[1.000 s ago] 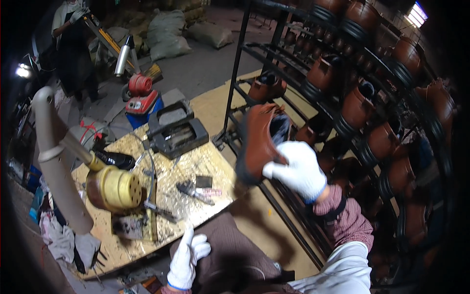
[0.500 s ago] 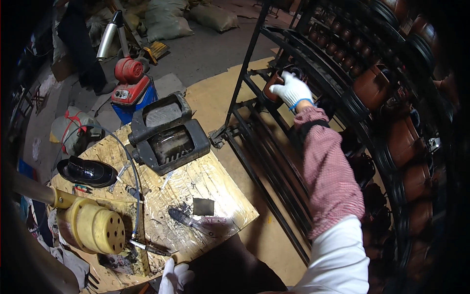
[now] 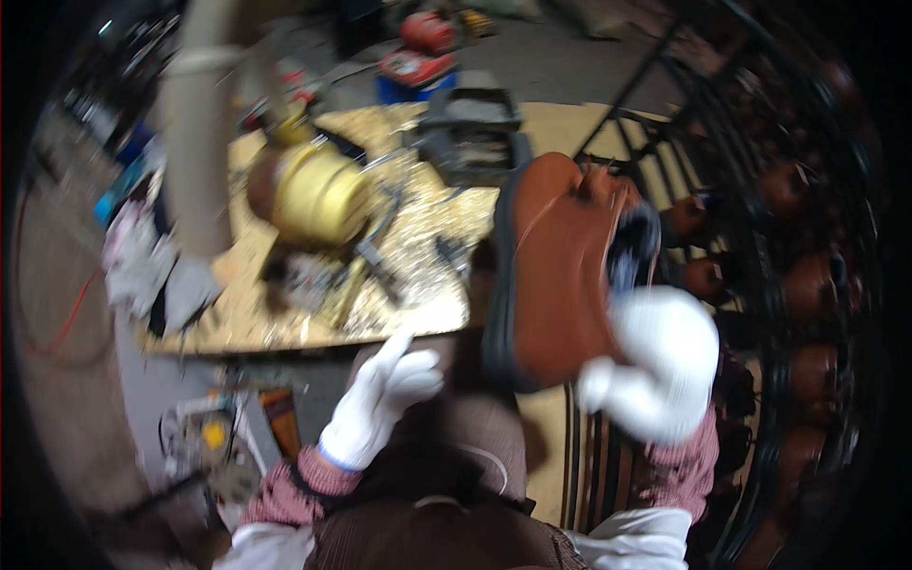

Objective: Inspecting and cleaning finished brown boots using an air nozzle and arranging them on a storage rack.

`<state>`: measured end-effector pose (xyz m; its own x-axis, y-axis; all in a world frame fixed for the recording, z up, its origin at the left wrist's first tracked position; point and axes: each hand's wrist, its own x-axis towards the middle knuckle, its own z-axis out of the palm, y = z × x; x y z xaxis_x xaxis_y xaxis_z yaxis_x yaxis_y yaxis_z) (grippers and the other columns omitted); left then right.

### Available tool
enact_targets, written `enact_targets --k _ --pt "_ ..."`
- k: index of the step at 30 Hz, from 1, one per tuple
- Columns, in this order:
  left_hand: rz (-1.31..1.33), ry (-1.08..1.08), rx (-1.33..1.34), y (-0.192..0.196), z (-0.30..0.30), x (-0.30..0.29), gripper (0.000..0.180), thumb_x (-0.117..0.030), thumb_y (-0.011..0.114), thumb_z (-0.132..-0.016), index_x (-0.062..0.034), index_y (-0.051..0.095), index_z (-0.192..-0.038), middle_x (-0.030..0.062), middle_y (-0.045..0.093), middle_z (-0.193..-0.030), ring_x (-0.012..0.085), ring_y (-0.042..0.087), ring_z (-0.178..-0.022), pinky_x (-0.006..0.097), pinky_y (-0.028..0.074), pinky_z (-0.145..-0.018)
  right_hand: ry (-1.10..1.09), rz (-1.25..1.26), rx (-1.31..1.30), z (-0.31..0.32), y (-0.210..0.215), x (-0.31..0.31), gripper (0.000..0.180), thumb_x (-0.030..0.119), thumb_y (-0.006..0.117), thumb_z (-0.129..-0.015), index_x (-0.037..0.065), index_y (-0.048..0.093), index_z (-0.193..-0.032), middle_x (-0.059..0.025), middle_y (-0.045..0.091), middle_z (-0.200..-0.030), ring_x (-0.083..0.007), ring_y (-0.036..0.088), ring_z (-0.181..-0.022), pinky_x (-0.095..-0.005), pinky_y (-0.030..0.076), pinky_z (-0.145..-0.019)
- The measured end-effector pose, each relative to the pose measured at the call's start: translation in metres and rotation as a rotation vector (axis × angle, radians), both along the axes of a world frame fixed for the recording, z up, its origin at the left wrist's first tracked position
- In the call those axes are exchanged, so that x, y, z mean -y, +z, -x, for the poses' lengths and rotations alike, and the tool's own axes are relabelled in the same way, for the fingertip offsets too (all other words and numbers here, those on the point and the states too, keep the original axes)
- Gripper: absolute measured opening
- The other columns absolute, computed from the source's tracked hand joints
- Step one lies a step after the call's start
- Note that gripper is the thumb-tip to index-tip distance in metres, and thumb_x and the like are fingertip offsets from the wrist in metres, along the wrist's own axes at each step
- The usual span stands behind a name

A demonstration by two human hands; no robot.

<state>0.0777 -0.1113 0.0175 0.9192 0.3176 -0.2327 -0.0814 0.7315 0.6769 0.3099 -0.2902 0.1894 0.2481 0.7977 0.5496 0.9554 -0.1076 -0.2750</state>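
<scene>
The right hand [image 3: 665, 366] grips a brown shoe [image 3: 562, 285], sole [image 3: 503, 294] leftward. The left hand [image 3: 385, 404], loosely open, is near the bench [image 3: 237, 321].

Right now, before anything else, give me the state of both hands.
Left hand: open, loosely bent, holding nothing visible.
Right hand: closed on the brown shoe; blur hides the exact finger placement.

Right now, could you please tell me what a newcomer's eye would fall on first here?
Probably the large brown shoe just right of centre, dark sole to the left, held in the white-gloved right hand. Next might come the yellow drum-shaped fixture over the shiny worktable at left, then the blurred footwear along the right side.
</scene>
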Motion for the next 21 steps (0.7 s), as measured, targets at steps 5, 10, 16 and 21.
enact_targets --k 5,10,16,21 --pt "0.124 0.16 0.03 -0.023 0.036 -0.004 0.072 -0.063 0.031 -0.109 -0.0079 0.043 -0.154 0.0142 0.055 -0.147 0.0312 0.058 -0.129 0.049 0.047 -0.113 0.452 0.291 -0.225 0.126 -0.044 -0.004 0.027 0.028 0.077 -0.077 0.014 0.072 -0.099 -0.0076 0.064 -0.097 -0.0196 0.059 -0.06 -0.0332 0.048 -0.053" --pt "0.119 0.316 0.15 -0.168 0.118 -0.079 0.056 -0.048 0.038 -0.111 -0.0097 0.045 -0.152 0.0145 0.054 -0.148 0.0298 0.057 -0.131 0.046 0.048 -0.113 0.202 0.325 -0.22 0.136 -0.058 0.002 0.046 0.031 0.078 -0.081 0.007 0.073 -0.12 -0.0193 0.067 -0.118 -0.03 0.065 -0.076 -0.0381 0.051 -0.066" --pt "0.246 0.531 0.387 -0.128 0.092 -0.144 0.052 -0.041 0.04 -0.112 -0.0118 0.043 -0.155 0.0087 0.051 -0.153 0.0302 0.051 -0.138 0.046 0.039 -0.12 -0.139 0.241 -0.244 0.141 -0.093 0.036 0.057 0.023 0.081 -0.077 0.003 0.07 -0.129 -0.0257 0.065 -0.135 -0.0366 0.067 -0.103 -0.0422 0.05 -0.089" --pt "0.231 0.359 0.613 -0.132 0.074 -0.176 0.052 -0.043 0.04 -0.111 -0.0133 0.044 -0.155 0.0085 0.05 -0.154 0.0298 0.05 -0.139 0.045 0.039 -0.12 -0.268 0.348 -0.297 0.143 -0.106 0.044 0.06 0.014 0.081 -0.073 0.004 0.069 -0.131 -0.0244 0.064 -0.139 -0.0364 0.066 -0.118 -0.0424 0.05 -0.098"
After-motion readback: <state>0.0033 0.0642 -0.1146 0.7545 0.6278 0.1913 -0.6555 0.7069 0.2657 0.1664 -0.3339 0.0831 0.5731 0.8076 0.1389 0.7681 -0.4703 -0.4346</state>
